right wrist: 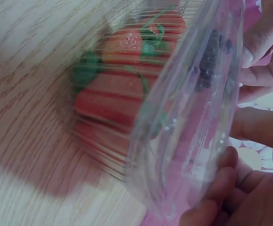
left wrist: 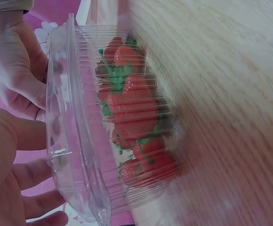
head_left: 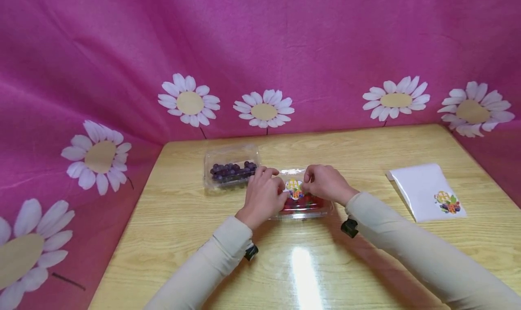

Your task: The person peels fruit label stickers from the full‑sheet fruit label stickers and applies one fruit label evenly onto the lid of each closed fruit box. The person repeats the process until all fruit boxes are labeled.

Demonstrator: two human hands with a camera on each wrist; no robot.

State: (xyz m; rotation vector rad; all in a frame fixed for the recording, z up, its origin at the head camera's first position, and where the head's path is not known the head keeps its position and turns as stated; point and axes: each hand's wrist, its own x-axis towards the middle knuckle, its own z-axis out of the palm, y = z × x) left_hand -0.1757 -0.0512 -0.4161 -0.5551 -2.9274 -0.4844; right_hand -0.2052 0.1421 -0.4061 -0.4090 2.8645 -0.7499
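A clear lidded box point(head_left: 303, 215) of red strawberries point(left wrist: 134, 113) sits on the table, a round fruit sticker point(head_left: 294, 189) on its lid. My left hand point(head_left: 264, 194) touches the lid at the sticker's left side, its fingers spread and slightly bent in the left wrist view. From the other side my right hand point(head_left: 329, 182) rests its thumb and fingertips on the lid by the sticker's right edge. In the right wrist view some right fingers point(right wrist: 226, 179) bend against the lid. The sticker is hidden in both wrist views.
Behind and left of the box stands another clear container point(head_left: 209, 165) with dark grapes point(head_left: 232, 171). A white sheet point(head_left: 419, 188) with a curled left edge and one fruit sticker point(head_left: 447, 202) lies at the right. Pink flowered cloth point(head_left: 325, 52) surrounds the wooden table point(head_left: 179, 237).
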